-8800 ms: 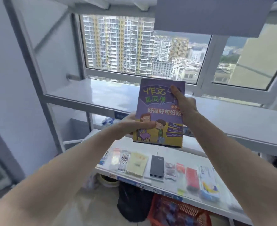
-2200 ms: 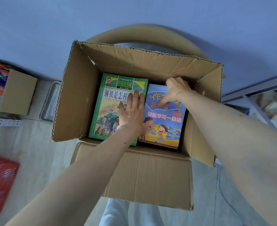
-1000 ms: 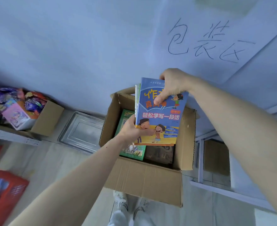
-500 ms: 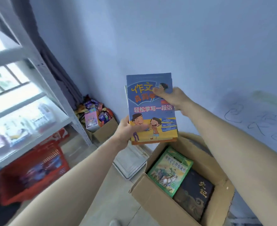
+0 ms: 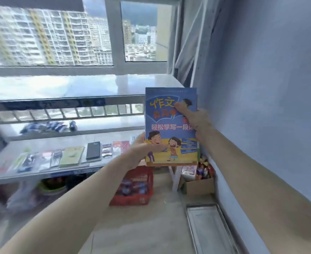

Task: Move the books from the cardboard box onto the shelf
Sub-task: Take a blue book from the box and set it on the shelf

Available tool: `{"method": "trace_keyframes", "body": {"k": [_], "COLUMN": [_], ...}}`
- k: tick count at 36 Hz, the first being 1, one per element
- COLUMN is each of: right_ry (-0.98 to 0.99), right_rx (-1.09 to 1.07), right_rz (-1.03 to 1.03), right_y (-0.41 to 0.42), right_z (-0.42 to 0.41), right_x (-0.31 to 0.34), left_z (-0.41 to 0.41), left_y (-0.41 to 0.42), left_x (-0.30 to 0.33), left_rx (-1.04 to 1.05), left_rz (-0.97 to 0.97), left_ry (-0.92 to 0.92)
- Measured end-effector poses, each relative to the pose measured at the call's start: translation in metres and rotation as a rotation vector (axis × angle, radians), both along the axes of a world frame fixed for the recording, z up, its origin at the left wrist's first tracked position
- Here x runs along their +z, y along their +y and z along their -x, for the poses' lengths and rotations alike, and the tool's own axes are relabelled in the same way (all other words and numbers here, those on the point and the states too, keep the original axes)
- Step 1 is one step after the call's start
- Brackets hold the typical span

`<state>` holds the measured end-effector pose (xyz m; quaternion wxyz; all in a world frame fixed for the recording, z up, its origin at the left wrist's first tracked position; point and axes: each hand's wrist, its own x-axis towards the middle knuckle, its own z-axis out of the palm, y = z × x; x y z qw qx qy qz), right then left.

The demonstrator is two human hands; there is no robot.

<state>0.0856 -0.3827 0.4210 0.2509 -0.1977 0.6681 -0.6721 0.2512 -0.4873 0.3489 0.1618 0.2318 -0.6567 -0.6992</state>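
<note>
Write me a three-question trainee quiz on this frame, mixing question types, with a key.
1. True or false: the blue book is held by both hands.
2. Which lies on the floor under the shelf, left of the white leg? A) a red basket B) a green bucket C) a wooden stool
3. Fill in: the right hand grips the book near its ____ edge, while the left hand holds it lower down.

Key: 1 true; 2 A; 3 top. The book is upright, cover to the camera, in front of the shelf and not yet on it.
</note>
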Motion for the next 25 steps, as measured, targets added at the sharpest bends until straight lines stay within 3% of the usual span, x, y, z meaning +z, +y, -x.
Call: {"method": "trace_keyframes", "body": {"k": [13,25], "right_ry": [0.023,0.01], "right_rx": [0.26,0.457], "right_rz": [0.156,0.269], "right_y": [-0.306,-0.544], "right_z": [-0.18,-0.281], "right_x": [0.049,0.065], "left_z": [-0.205,-0.309], "left_y": [-0.258,-0.476], "left_x": [0.062,0.083], "left_rx": [0.2,0.363], "left_rz": [0.164,0.338], "left_ry": [0.045,-0.003]}}
